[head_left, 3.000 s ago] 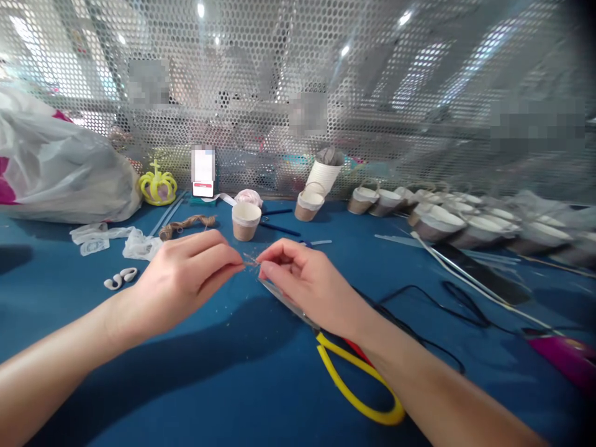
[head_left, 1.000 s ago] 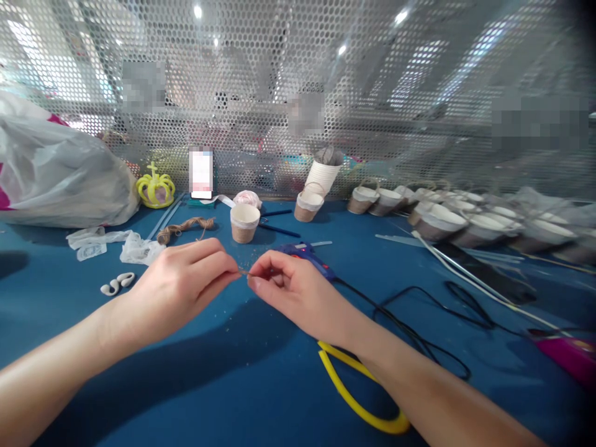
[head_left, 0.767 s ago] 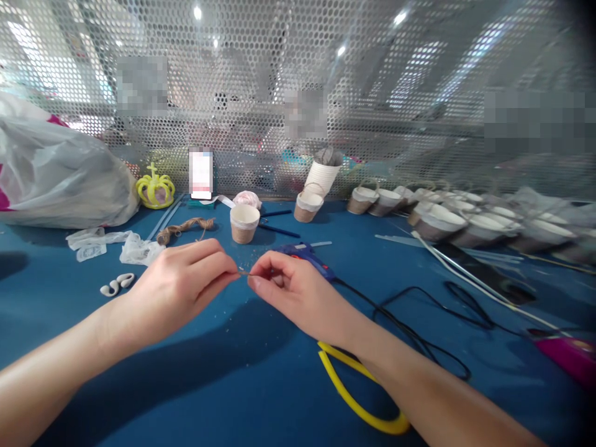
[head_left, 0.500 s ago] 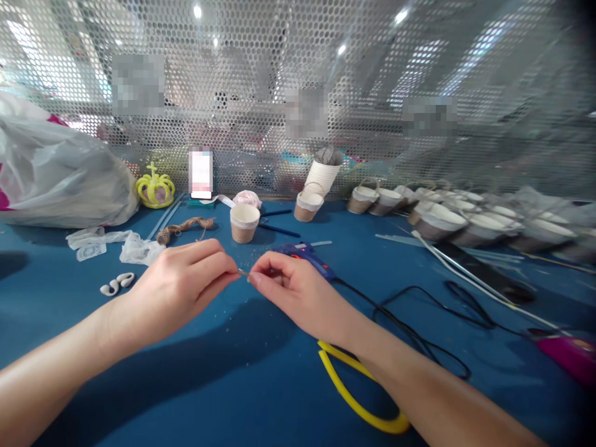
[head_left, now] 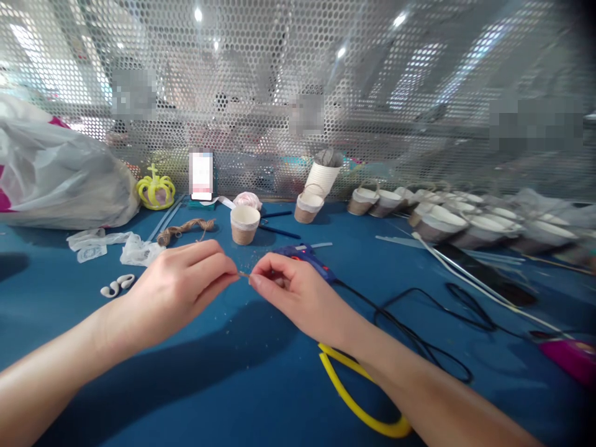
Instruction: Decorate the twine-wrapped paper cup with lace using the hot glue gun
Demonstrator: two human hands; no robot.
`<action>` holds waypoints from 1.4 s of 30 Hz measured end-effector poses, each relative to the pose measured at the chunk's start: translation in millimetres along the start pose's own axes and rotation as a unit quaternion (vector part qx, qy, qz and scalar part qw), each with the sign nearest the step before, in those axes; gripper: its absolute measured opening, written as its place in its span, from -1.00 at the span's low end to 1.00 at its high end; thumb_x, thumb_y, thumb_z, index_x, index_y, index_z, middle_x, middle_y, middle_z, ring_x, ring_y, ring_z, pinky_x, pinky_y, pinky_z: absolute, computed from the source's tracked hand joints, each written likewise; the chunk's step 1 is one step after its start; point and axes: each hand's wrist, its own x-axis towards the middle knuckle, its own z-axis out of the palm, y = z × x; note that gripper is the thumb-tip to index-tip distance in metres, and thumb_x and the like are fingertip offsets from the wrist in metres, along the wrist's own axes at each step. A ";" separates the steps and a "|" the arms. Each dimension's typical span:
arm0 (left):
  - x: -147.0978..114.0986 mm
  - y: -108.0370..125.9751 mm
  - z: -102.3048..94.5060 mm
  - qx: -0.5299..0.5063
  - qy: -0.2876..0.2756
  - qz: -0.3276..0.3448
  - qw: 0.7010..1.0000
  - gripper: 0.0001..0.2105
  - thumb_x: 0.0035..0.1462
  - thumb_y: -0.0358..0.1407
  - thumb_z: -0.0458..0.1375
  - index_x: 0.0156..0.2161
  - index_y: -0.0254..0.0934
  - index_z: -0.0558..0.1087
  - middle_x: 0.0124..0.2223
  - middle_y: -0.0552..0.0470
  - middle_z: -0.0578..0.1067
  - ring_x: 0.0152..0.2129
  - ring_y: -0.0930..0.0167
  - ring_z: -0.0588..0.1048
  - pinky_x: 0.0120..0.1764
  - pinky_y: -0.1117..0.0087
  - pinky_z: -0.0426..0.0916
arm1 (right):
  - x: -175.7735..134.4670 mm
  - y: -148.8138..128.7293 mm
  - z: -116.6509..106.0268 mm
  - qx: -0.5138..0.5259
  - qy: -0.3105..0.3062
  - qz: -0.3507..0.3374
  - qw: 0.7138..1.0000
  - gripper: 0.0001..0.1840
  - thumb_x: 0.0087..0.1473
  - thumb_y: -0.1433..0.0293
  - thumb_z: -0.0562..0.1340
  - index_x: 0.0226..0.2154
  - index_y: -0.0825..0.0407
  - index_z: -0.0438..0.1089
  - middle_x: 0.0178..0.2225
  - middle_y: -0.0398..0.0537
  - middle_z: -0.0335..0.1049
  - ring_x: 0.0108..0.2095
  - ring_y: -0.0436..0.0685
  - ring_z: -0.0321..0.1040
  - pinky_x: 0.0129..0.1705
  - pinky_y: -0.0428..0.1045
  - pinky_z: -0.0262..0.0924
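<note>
Both hands meet above the middle of the table, fingertips pinched and a small gap apart. A short, thin brown strand (head_left: 244, 275), which looks like twine, spans the gap. My left hand (head_left: 179, 288) is closed on one end of it, and my right hand (head_left: 295, 295) pinches the other. Just beyond the fingers stands a small brown cup with a white rim (head_left: 244, 233), upright and without a handle. A bundle of brown twine (head_left: 186, 230) lies behind my left hand. The blue glue gun (head_left: 310, 259) rests behind my right hand, partly covered by it.
Several handled little baskets (head_left: 440, 223) crowd the right side, near a dark phone-like slab (head_left: 488, 276). Black cable (head_left: 419, 341) trails at right, and a yellow loop (head_left: 354, 403) lies under my right forearm. Lace (head_left: 139, 248), a yellow crown (head_left: 156, 189) and a plastic bag (head_left: 65, 167) are left.
Hardly anything differs: both hands keep their pinch on the strand in almost the same place. The view has shifted very slightly.
</note>
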 end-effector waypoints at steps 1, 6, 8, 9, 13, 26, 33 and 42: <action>-0.1 0.0 -0.4 0.002 -0.001 0.000 1.000 -0.90 0.15 -0.42 0.05 -0.36 -0.35 0.40 -0.42 0.04 0.43 -0.52 0.54 0.39 -0.42 0.56 0.27 | 0.0 0.1 -0.1 0.001 0.000 -0.002 1.000 -0.82 0.08 0.30 0.10 -0.46 0.05 0.23 -0.56 -0.25 0.11 -0.55 -0.08 0.02 -0.54 -0.12 -0.03; 0.4 -1.1 -2.8 0.025 -0.002 0.015 1.000 -0.86 0.17 -0.42 0.01 -0.36 -0.34 0.40 -0.40 0.01 0.44 -0.49 0.51 0.40 -0.39 0.53 0.28 | 0.0 -1.1 -0.9 -0.004 0.004 -0.007 1.000 -0.84 0.07 0.34 0.09 -0.48 0.06 0.23 -0.57 -0.24 0.11 -0.55 -0.08 0.02 -0.54 -0.13 -0.03; 1.1 -1.9 -3.5 0.031 0.002 0.021 0.999 -0.86 0.18 -0.43 0.00 -0.35 -0.35 0.40 -0.39 -0.01 0.45 -0.48 0.50 0.41 -0.38 0.52 0.29 | -0.2 -2.1 -1.2 -0.006 0.001 -0.006 1.000 -0.84 0.06 0.35 0.10 -0.49 0.07 0.23 -0.57 -0.24 0.11 -0.55 -0.08 0.01 -0.54 -0.13 -0.03; 1.5 -2.3 -3.6 0.032 0.003 0.022 0.999 -0.86 0.18 -0.43 0.00 -0.34 -0.35 0.40 -0.38 -0.01 0.45 -0.47 0.50 0.41 -0.38 0.52 0.29 | -0.3 -2.7 -1.3 -0.005 -0.001 -0.006 1.000 -0.84 0.06 0.36 0.10 -0.49 0.07 0.23 -0.58 -0.24 0.11 -0.56 -0.08 0.01 -0.54 -0.13 -0.04; 3.0 -3.6 -3.0 0.031 0.002 0.021 0.999 -0.86 0.18 -0.43 0.00 -0.33 -0.37 0.40 -0.38 -0.02 0.45 -0.46 0.49 0.42 -0.37 0.52 0.30 | -1.2 -5.1 -1.6 -0.006 0.009 -0.021 1.000 -0.84 0.06 0.36 0.10 -0.50 0.07 0.24 -0.58 -0.24 0.11 -0.56 -0.08 0.01 -0.54 -0.13 -0.03; 2.4 -2.6 -0.9 -0.024 -0.015 0.002 1.000 -0.89 0.16 -0.44 0.02 -0.33 -0.36 0.39 -0.39 0.02 0.42 -0.48 0.53 0.40 -0.38 0.55 0.29 | -3.0 -6.0 -2.8 -0.027 0.040 -0.041 0.998 -0.82 0.08 0.31 0.11 -0.47 0.05 0.27 -0.55 -0.21 0.17 -0.55 -0.07 0.07 -0.54 -0.13 0.03; 1.2 -0.1 -1.3 -0.028 -0.012 -0.001 1.000 -0.90 0.16 -0.43 0.03 -0.33 -0.33 0.38 -0.38 0.04 0.43 -0.47 0.54 0.41 -0.38 0.56 0.30 | -2.6 -1.7 -1.5 -0.115 0.079 -0.080 0.987 -0.84 0.09 0.37 0.11 -0.48 0.06 0.29 -0.50 -0.18 0.22 -0.51 -0.05 0.12 -0.49 -0.13 0.08; 2.7 -2.8 -0.9 -0.014 -0.014 -0.003 1.000 -0.88 0.18 -0.42 -0.01 -0.31 -0.32 0.37 -0.37 0.02 0.43 -0.46 0.51 0.41 -0.38 0.53 0.32 | -3.9 -0.2 -4.6 -0.185 0.059 -0.176 0.965 -0.85 0.11 0.45 0.10 -0.48 0.05 0.29 -0.48 -0.15 0.22 -0.48 -0.04 0.15 -0.43 -0.11 0.09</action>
